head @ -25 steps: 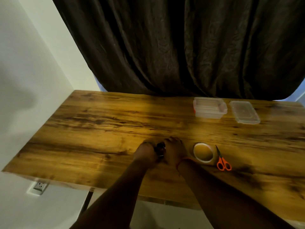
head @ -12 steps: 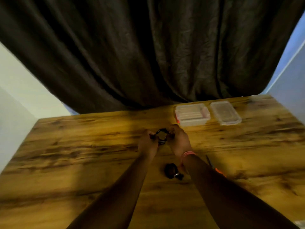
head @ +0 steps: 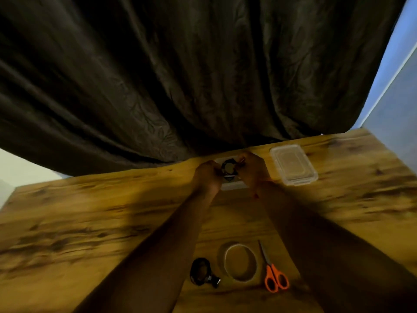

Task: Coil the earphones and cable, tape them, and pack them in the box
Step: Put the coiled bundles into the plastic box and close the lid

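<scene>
Both hands hold one small black coil over the clear plastic box at the table's far edge. My left hand pinches the coil's left side and my right hand pinches its right side. The hands hide most of the box. A second black coil with a plug end lies on the table near me, between my forearms. Whether either coil is the earphones or the cable is not clear.
The box's clear lid lies right of the box. A roll of clear tape and orange-handled scissors lie near the front, right of the loose coil. A dark curtain hangs behind the wooden table.
Both hands have carried the coil away from me, from the table's middle to above the box. The camera has tilted, so the tape, scissors and second coil show near me.
</scene>
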Action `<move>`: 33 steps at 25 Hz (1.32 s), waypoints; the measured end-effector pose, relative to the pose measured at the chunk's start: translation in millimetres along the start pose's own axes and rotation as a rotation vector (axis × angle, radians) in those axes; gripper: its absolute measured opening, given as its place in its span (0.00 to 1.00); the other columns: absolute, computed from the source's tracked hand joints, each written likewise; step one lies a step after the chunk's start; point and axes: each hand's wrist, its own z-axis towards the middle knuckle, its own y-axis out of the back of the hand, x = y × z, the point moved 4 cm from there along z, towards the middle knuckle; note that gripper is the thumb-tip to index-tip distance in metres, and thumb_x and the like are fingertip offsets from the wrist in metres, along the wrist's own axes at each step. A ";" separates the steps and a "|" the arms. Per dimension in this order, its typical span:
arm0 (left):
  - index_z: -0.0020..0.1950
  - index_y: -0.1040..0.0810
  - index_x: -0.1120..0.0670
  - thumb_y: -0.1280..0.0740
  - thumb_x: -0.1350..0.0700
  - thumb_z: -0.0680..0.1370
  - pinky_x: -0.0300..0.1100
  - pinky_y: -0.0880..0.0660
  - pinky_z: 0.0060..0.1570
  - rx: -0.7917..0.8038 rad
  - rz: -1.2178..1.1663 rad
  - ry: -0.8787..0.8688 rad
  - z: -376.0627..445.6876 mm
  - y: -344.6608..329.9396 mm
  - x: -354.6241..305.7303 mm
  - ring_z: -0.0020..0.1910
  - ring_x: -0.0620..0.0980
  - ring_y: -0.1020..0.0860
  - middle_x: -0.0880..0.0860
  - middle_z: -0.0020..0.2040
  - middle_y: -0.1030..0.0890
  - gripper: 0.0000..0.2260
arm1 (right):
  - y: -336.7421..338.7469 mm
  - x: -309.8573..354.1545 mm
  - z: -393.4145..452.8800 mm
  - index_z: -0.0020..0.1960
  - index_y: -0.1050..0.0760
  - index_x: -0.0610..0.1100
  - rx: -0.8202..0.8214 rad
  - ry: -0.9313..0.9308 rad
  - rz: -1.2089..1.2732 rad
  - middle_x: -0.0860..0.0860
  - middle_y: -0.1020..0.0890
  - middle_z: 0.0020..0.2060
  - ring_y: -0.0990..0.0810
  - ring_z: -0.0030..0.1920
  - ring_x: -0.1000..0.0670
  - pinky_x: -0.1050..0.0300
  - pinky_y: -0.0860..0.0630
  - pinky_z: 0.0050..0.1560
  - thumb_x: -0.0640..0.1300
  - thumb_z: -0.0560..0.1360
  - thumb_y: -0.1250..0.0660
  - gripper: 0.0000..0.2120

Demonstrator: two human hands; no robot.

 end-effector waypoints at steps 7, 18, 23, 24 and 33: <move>0.66 0.24 0.52 0.37 0.56 0.79 0.52 0.26 0.60 0.128 0.398 -0.269 28.4 -14.7 14.7 0.62 0.61 0.25 0.61 0.67 0.29 0.15 | -27.6 3.4 23.8 0.65 0.26 0.37 0.023 0.002 -0.390 0.41 0.21 0.63 0.23 0.64 0.42 0.52 0.30 0.65 0.41 0.81 0.40 0.15; 0.67 0.28 0.52 0.38 0.55 0.77 0.52 0.24 0.52 0.060 0.388 -0.253 0.5 2.5 49.7 0.58 0.62 0.24 0.58 0.65 0.31 0.17 | -63.6 11.0 14.0 0.67 0.26 0.42 0.307 0.097 -0.536 0.41 0.24 0.66 0.25 0.65 0.40 0.48 0.27 0.64 0.42 0.77 0.35 0.19; 0.69 0.28 0.48 0.38 0.54 0.79 0.55 0.25 0.55 0.059 0.289 -0.299 -6.7 19.4 76.8 0.59 0.62 0.25 0.58 0.65 0.30 0.18 | -80.6 32.5 -5.0 0.70 0.30 0.39 0.286 0.244 -0.657 0.40 0.27 0.68 0.29 0.69 0.40 0.48 0.32 0.69 0.42 0.80 0.38 0.19; 0.70 0.28 0.48 0.37 0.55 0.79 0.55 0.25 0.55 0.049 0.260 -0.309 -9.5 23.1 80.5 0.58 0.62 0.24 0.58 0.64 0.30 0.18 | -75.1 40.4 -14.2 0.70 0.32 0.39 0.224 0.305 -0.674 0.40 0.29 0.69 0.30 0.69 0.40 0.47 0.33 0.69 0.43 0.80 0.38 0.20; 0.57 0.22 0.49 0.38 0.54 0.81 0.36 0.29 0.45 -0.056 -0.195 0.042 -96.9 23.9 155.9 0.49 0.43 0.24 0.50 0.58 0.23 0.07 | -102.0 3.4 -197.1 0.76 0.38 0.46 0.729 0.544 -0.722 0.45 0.39 0.77 0.38 0.74 0.42 0.46 0.36 0.71 0.53 0.82 0.41 0.25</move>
